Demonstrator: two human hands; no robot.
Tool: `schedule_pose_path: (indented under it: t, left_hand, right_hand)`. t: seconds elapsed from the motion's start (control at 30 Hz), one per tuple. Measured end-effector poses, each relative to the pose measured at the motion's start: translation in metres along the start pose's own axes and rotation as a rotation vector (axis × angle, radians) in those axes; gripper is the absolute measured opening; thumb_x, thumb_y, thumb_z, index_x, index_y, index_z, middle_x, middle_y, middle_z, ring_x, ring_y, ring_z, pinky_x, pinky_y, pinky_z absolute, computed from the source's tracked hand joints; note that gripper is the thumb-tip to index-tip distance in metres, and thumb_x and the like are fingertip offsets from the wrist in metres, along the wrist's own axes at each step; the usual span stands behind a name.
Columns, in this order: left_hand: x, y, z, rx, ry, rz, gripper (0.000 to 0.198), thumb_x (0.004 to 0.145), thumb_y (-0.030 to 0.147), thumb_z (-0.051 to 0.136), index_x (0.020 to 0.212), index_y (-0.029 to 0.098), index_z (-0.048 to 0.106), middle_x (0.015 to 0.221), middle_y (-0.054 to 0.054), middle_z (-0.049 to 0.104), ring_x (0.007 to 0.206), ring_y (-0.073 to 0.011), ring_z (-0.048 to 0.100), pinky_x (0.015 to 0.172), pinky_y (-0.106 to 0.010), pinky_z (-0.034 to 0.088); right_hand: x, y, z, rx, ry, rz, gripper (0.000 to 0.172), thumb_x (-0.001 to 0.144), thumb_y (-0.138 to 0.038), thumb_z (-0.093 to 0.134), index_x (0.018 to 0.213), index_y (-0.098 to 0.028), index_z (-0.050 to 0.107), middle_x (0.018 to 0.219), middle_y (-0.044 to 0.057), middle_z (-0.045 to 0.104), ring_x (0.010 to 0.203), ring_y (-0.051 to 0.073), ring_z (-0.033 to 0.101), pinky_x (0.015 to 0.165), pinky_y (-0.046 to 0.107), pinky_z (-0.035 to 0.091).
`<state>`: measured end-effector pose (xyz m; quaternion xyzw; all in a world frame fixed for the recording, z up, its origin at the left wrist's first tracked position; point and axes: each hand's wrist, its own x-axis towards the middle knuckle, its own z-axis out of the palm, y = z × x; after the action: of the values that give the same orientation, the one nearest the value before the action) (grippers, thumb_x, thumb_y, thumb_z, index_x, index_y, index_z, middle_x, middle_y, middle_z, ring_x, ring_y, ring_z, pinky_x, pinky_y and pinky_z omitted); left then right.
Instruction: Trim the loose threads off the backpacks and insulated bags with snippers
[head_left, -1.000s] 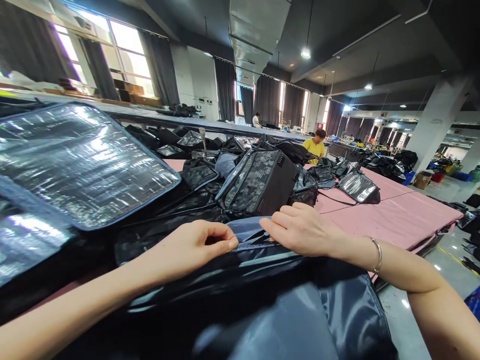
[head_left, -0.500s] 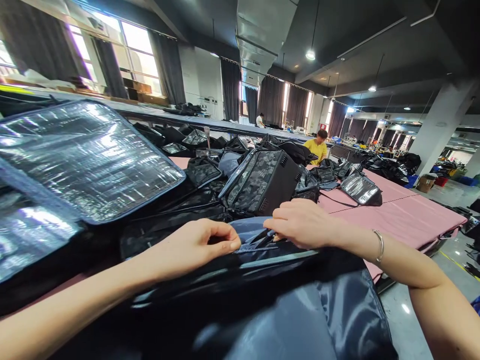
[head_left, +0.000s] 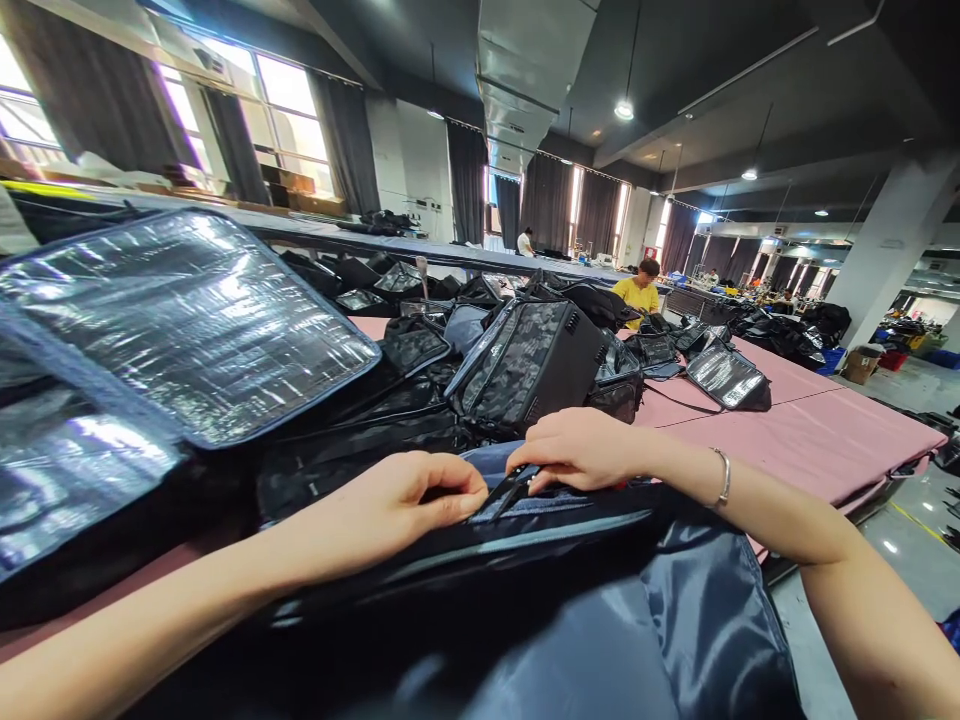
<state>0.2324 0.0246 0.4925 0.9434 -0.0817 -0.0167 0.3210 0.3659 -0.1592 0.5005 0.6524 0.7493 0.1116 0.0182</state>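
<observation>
A dark bag (head_left: 570,640) with a grey-blue lining and a pale zipper strip (head_left: 540,535) lies open right in front of me. My left hand (head_left: 420,490) is closed in a pinch on the edge of the bag, thumb against forefinger; any thread there is too small to make out. Just right of it, my right hand (head_left: 574,450) is closed around small black thread snips (head_left: 511,490), whose dark blades point down and left toward my left fingertips. The palm side of the right hand is hidden.
An open bag with silver foil lining (head_left: 195,320) stands at the left. Beyond my hands sits a camouflage bag (head_left: 517,360), with more bags piled behind it on a pink-covered table (head_left: 840,430). A person in a yellow shirt (head_left: 637,295) is farther back.
My right hand has moved a little left, closer to my left fingertips, and the snips show more clearly. The left hand keeps its pinch. The view has shifted slightly.
</observation>
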Motion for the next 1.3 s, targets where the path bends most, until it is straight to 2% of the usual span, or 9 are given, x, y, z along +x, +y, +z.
schedule_pose_path:
  t: [0.2,0.37,0.5,0.63,0.77,1.03,1.13,1.23,1.3]
  left_hand:
    - [0.002,-0.014,0.006,0.024,0.019,0.052,0.041,0.080,0.055,0.044,0.074,0.019,0.062,0.073,-0.001,0.062,0.070,-0.0166,0.054,0.065,-0.022,0.043]
    - [-0.007,-0.021,0.016,0.228,0.347,0.331,0.024,0.087,0.038,0.045,0.085,0.022,0.064,0.082,-0.001,0.063,0.073,-0.0129,0.058,0.066,-0.020,0.043]
    - [-0.014,-0.011,0.026,0.498,0.509,0.579,0.026,0.092,0.025,0.037,0.086,0.021,0.062,0.080,0.000,0.061,0.067,-0.0102,0.057,0.061,-0.019,0.042]
    - [-0.014,0.003,0.036,0.700,0.613,0.593,0.027,0.093,0.030,0.039,0.085,0.019,0.062,0.080,-0.002,0.063,0.067,-0.0132,0.059,0.061,-0.024,0.045]
    - [-0.010,0.008,0.043,0.779,0.613,0.512,0.032,0.093,0.029,0.035,0.078,0.018,0.061,0.072,-0.002,0.060,0.060,-0.0147,0.055,0.054,-0.027,0.042]
    - [-0.010,0.011,0.047,0.818,0.632,0.640,0.022,0.092,0.023,0.037,0.079,0.018,0.054,0.072,0.000,0.056,0.058,-0.0128,0.053,0.054,-0.025,0.040]
    - [-0.009,0.011,0.047,0.768,0.624,0.622,0.022,0.092,0.023,0.037,0.078,0.018,0.054,0.071,0.000,0.057,0.058,-0.0124,0.053,0.054,-0.024,0.039]
    - [-0.012,0.012,0.038,0.591,0.537,0.561,0.025,0.091,0.028,0.038,0.075,0.020,0.056,0.070,0.000,0.059,0.058,-0.0117,0.054,0.054,-0.023,0.040]
    - [-0.017,0.012,0.027,0.427,0.387,0.539,0.030,0.092,0.030,0.036,0.070,0.021,0.055,0.066,0.001,0.059,0.057,-0.0106,0.053,0.055,-0.021,0.041]
  right_hand:
    - [-0.003,0.004,-0.001,-0.044,-0.008,-0.033,0.021,0.096,-0.025,0.051,0.111,-0.014,0.061,0.092,0.005,0.065,0.088,0.017,0.055,0.070,0.026,0.038]
    - [-0.017,0.004,-0.008,-0.074,0.066,0.019,0.021,0.097,-0.026,0.050,0.111,-0.014,0.060,0.090,0.006,0.064,0.086,0.017,0.055,0.072,0.026,0.038]
    - [-0.035,-0.004,-0.017,-0.184,0.085,0.021,0.025,0.097,-0.033,0.049,0.110,-0.014,0.059,0.089,0.006,0.063,0.083,0.018,0.054,0.068,0.029,0.035]
    - [-0.045,-0.016,-0.023,-0.274,0.062,0.052,0.025,0.099,-0.035,0.047,0.105,-0.014,0.058,0.088,0.006,0.061,0.083,0.018,0.052,0.064,0.029,0.032]
    - [-0.046,-0.024,-0.025,-0.310,0.007,0.111,0.023,0.099,-0.034,0.047,0.102,-0.014,0.058,0.087,0.006,0.061,0.083,0.017,0.052,0.063,0.030,0.030]
    - [-0.035,-0.029,-0.020,-0.317,0.005,0.101,0.023,0.099,-0.035,0.047,0.101,-0.015,0.058,0.086,0.004,0.060,0.082,0.018,0.051,0.060,0.030,0.028]
    - [-0.033,-0.028,-0.019,-0.312,-0.001,0.085,0.021,0.100,-0.032,0.046,0.095,-0.015,0.058,0.083,0.004,0.060,0.081,0.018,0.051,0.059,0.030,0.026]
    - [-0.037,-0.025,-0.019,-0.308,0.029,0.112,0.019,0.099,-0.029,0.047,0.093,-0.015,0.059,0.082,0.005,0.060,0.080,0.018,0.051,0.059,0.030,0.027]
    - [-0.044,-0.026,-0.020,-0.267,0.077,0.158,0.020,0.099,-0.030,0.047,0.097,-0.014,0.059,0.084,0.006,0.061,0.080,0.018,0.053,0.062,0.029,0.030]
